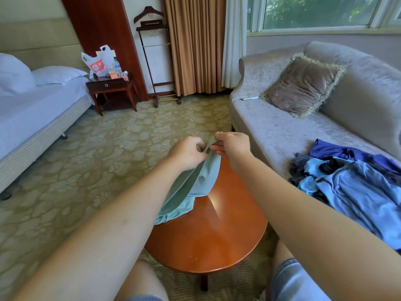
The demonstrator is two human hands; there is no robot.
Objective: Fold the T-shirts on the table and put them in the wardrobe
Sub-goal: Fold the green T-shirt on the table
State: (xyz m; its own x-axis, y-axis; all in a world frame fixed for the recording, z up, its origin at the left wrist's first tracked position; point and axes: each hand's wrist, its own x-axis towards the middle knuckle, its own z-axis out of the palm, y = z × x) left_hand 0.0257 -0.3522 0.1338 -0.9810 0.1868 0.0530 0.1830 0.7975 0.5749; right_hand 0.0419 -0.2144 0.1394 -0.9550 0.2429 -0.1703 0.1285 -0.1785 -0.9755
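Nearest are the person's bare knees and the hem of denim shorts [297,283], either side of a round, glossy wooden bench [206,240]. A pale teal T-shirt [201,181] hangs over the bench's far-left part. Its long axis runs from a bunched lower end resting on the wood up and away to a narrow top edge. There the left grip [188,152] and the right grip [233,145] meet, each pinching the fabric between thumb and curled fingers. The left forearm crosses in front of the shirt's left side and hides it.

To the right, a heap of blue garments [351,185] lies on a grey sofa [282,131] with a fringed cushion [303,83]. Patterned carpet [86,159] lies beyond the bench. On the left stands a bed [32,109], then a dark nightstand [110,88] bearing a plastic bag [97,65] whose red print is too small to read. Behind stand a valet stand [156,55], tan curtains [193,44] and a window [314,9].
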